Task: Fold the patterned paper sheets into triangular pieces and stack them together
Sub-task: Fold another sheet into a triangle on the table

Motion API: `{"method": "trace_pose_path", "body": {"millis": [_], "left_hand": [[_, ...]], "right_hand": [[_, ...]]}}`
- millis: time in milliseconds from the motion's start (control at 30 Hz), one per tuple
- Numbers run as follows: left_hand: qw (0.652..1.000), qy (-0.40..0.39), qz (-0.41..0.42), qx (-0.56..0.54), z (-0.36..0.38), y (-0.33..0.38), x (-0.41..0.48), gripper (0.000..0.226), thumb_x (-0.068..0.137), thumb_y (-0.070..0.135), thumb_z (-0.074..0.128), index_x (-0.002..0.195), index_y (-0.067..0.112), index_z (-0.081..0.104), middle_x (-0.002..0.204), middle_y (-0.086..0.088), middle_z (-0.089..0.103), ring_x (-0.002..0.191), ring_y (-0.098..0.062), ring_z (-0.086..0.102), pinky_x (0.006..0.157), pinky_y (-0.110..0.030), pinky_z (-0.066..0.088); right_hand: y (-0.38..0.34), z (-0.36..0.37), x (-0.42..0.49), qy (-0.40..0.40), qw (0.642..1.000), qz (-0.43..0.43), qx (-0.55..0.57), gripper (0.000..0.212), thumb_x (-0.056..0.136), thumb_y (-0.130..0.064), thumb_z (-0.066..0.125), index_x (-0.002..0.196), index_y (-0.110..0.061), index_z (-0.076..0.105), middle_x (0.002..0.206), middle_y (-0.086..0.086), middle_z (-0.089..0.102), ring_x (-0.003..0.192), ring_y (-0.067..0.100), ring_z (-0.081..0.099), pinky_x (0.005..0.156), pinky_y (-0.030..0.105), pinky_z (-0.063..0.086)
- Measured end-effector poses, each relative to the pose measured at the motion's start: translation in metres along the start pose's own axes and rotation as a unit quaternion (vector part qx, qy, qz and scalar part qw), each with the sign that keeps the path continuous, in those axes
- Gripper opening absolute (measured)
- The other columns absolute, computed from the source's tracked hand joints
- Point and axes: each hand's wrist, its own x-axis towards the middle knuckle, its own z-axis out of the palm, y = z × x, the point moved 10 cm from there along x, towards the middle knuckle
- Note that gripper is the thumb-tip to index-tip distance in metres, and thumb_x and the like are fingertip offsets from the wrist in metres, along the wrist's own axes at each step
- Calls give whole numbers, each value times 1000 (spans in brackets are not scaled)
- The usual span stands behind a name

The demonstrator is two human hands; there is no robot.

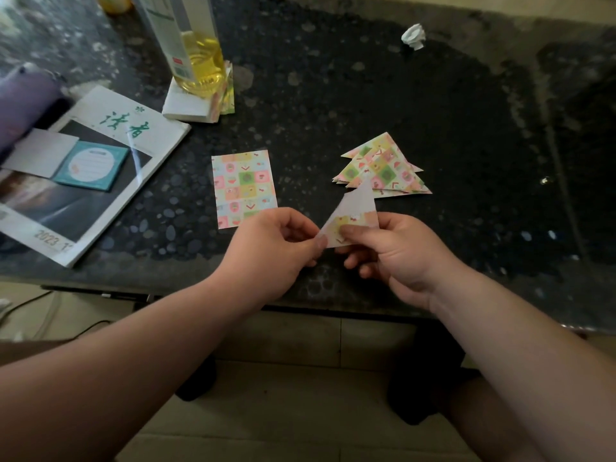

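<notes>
A partly folded patterned sheet (355,210) is held up above the table's front edge, its white back showing in a triangle. My left hand (273,248) pinches its lower left corner. My right hand (396,251) pinches its lower edge, thumb on the patterned flap. A flat, unfolded patterned sheet (244,188) lies on the dark table just left of my hands. A pile of several folded patterned triangles (383,168) lies just behind the held sheet.
A magazine (96,168) with a teal note pad (91,165) lies at the left. A bottle of yellow liquid (200,61) stands on a white block with more patterned paper at the back. A crumpled white paper ball (414,36) sits far right on the speckled table (333,95).
</notes>
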Motion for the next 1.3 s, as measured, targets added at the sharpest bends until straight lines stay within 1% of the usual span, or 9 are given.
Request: {"method": "trace_pose_path", "body": {"millis": [200, 300, 400, 467, 667, 833, 1000, 1133, 1300], "left_hand": [[995, -38, -19, -93, 13, 0, -5, 21, 94, 33, 71, 86, 15, 80, 85, -5, 78, 85, -26, 76, 88, -48, 61], [990, -31, -35, -136, 12, -2, -3, 7, 91, 11, 75, 97, 8, 73, 83, -9, 78, 78, -25, 75, 76, -39, 64], [964, -65, -107, -236, 22, -12, -3, 32, 82, -1, 79, 109, 4, 61, 82, -14, 76, 71, -21, 73, 62, -30, 59], [951, -116, -141, -251, 32, -14, -6, 24, 83, 0, 77, 103, 3, 65, 81, -12, 74, 67, -16, 70, 59, -26, 58], [952, -105, -138, -252, 31, -19, -2, 6, 83, 2, 75, 84, 5, 69, 72, -8, 70, 58, -12, 61, 54, -22, 52], [951, -78, -130, -268, 25, -14, -2, 12, 85, 3, 72, 78, 4, 63, 69, -10, 69, 57, -13, 63, 53, -25, 53], [939, -72, -158, -297, 29, -18, -4, 19, 90, 8, 70, 73, 11, 62, 62, -5, 64, 53, -10, 55, 50, -24, 46], [937, -69, -164, -300, 30, -17, -3, 22, 71, 18, 81, 60, 16, 63, 59, -1, 57, 51, -9, 48, 49, -22, 41], [945, -55, -148, -286, 19, -9, 4, 34, 85, 15, 77, 55, 17, 62, 56, 0, 52, 50, -9, 44, 47, -22, 37]], "right_hand": [[-2, 2, 0, 6, 999, -35, 8, 7, 93, -10, 73, 99, -9, 76, 70, 1, 71, 52, 7, 55, 44, 19, 40], [-3, 3, -1, -8, 1000, -28, 9, 7, 94, -10, 71, 99, -9, 75, 65, 1, 66, 50, 5, 50, 42, 18, 37], [-1, 3, 0, -19, 999, -15, 21, 10, 97, -8, 66, 90, -10, 72, 58, 2, 56, 44, 6, 41, 40, 17, 27], [-1, 6, -1, -28, 999, -19, 35, 13, 98, -7, 64, 87, -8, 70, 57, 3, 51, 43, 7, 37, 40, 18, 24], [-7, 15, -4, -77, 992, -14, 99, 48, 79, -51, 69, 94, -6, 69, 69, 6, 61, 54, 12, 49, 45, 22, 35], [-4, 15, -8, -68, 996, -54, -11, 17, 89, -22, 76, 91, -6, 74, 72, 5, 63, 60, 12, 52, 48, 23, 40], [-12, 18, -11, -88, 992, -84, -23, 25, 81, -23, 79, 93, -2, 71, 74, 7, 66, 57, 10, 52, 44, 22, 38], [-10, 20, -14, -93, 989, -75, -92, 16, 94, -16, 71, 87, -2, 70, 63, 4, 64, 47, 9, 50, 38, 19, 36], [-10, 26, -19, -125, 987, -40, -87, 28, 99, -22, 65, 76, -7, 62, 56, 4, 53, 42, 11, 38, 35, 19, 28]]}}
